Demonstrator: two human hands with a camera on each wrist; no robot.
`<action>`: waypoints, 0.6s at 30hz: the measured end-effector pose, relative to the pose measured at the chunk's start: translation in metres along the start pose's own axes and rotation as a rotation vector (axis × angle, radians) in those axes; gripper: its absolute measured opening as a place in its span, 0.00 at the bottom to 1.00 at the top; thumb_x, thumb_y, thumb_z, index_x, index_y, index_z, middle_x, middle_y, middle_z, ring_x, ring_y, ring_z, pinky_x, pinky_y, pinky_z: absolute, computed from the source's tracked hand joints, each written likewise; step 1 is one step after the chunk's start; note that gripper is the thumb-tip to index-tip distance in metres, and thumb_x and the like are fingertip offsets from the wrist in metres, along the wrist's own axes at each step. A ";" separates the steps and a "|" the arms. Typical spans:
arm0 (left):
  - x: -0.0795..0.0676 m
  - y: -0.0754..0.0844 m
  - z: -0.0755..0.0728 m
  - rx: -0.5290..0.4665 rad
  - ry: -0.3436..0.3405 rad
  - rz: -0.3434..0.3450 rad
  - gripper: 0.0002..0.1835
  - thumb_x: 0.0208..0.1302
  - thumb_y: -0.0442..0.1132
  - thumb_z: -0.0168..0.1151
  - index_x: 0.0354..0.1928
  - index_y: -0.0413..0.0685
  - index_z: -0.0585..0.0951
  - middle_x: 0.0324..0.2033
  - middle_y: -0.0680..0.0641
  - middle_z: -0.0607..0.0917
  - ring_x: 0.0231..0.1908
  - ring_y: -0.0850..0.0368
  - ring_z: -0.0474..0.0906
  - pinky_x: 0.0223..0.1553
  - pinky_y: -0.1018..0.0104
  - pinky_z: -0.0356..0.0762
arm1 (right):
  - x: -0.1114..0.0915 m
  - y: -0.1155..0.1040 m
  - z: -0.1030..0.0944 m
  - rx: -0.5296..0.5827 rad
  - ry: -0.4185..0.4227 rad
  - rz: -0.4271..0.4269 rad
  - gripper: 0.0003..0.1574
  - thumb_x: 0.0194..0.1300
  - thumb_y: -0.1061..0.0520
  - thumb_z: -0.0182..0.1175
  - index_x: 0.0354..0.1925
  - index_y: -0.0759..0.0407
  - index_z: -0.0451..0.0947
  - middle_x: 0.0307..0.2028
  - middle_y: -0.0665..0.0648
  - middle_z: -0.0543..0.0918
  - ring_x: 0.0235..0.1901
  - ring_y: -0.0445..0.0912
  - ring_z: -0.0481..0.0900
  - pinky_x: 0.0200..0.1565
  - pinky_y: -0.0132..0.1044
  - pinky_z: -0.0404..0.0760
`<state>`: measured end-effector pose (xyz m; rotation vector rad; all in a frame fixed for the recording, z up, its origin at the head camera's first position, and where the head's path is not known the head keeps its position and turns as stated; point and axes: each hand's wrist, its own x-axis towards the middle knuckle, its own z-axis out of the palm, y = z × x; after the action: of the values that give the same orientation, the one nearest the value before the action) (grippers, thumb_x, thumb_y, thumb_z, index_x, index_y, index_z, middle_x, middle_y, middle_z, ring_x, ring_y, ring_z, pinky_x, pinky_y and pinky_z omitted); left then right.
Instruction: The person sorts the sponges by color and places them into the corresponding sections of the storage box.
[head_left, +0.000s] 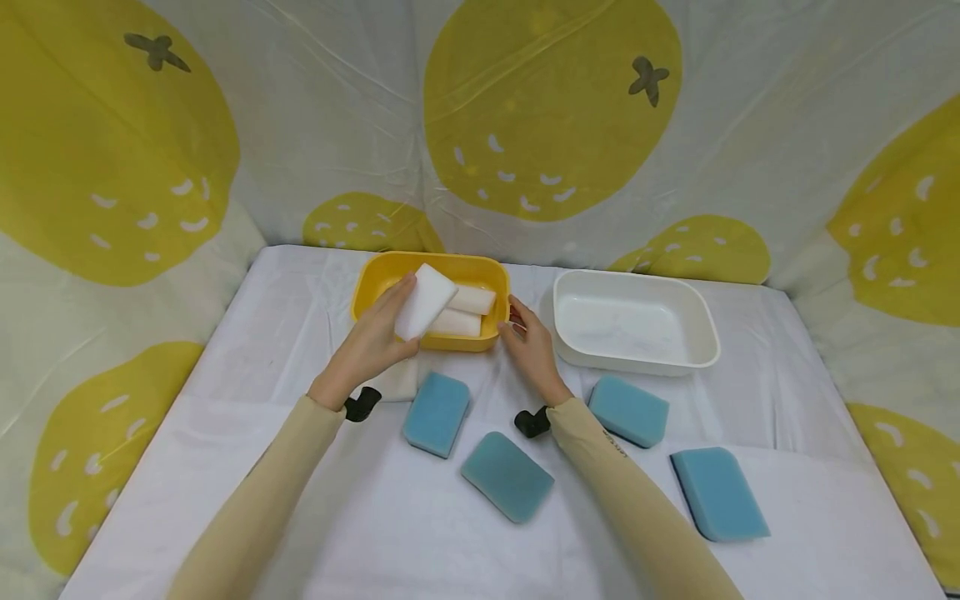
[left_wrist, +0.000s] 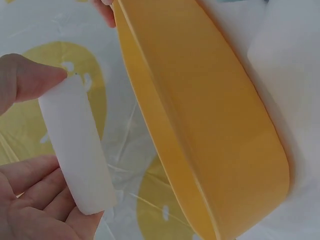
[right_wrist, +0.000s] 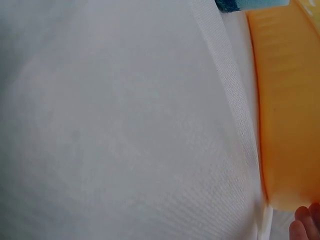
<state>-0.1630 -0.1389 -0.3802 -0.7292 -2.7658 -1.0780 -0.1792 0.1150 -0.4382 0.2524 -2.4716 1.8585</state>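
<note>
My left hand [head_left: 371, 342] holds a white sponge block [head_left: 425, 302] between thumb and fingers, tilted over the yellow plastic tub [head_left: 457, 342]. In the left wrist view the thumb presses one end of the block, with fingers under the other. More white blocks [head_left: 456, 322] lie inside the tub. My right hand [head_left: 531, 346] grips the tub's right end, thumb over the rim and fingers along the outer wall. In the right wrist view only its fingertips [right_wrist: 305, 222] show, beside the tub's corner.
A white plastic tub [head_left: 637, 362] stands to the right. Several blue sponges [head_left: 507, 477] with dark undersides lie about the front of the white-covered table. Another pale block [head_left: 399, 382] lies partly hidden below the left hand. A lemon-patterned cloth [head_left: 337, 125] hangs behind.
</note>
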 end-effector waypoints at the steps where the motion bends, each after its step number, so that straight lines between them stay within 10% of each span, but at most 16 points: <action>1: 0.002 -0.001 0.000 -0.002 -0.005 -0.013 0.45 0.54 0.28 0.66 0.71 0.30 0.54 0.70 0.35 0.57 0.69 0.41 0.54 0.67 0.51 0.56 | -0.002 -0.006 0.000 0.000 -0.004 0.004 0.33 0.69 0.67 0.54 0.68 0.75 0.57 0.61 0.76 0.67 0.59 0.64 0.68 0.62 0.52 0.66; 18: 0.032 -0.027 0.002 0.018 -0.073 -0.174 0.47 0.55 0.33 0.66 0.72 0.31 0.51 0.71 0.35 0.54 0.69 0.40 0.51 0.68 0.51 0.52 | 0.005 0.017 0.002 -0.016 0.008 0.018 0.34 0.69 0.64 0.55 0.69 0.70 0.58 0.61 0.72 0.69 0.59 0.60 0.69 0.62 0.48 0.67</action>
<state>-0.2033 -0.1417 -0.3908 -0.5441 -2.9437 -1.0738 -0.1864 0.1172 -0.4540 0.2228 -2.4911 1.8415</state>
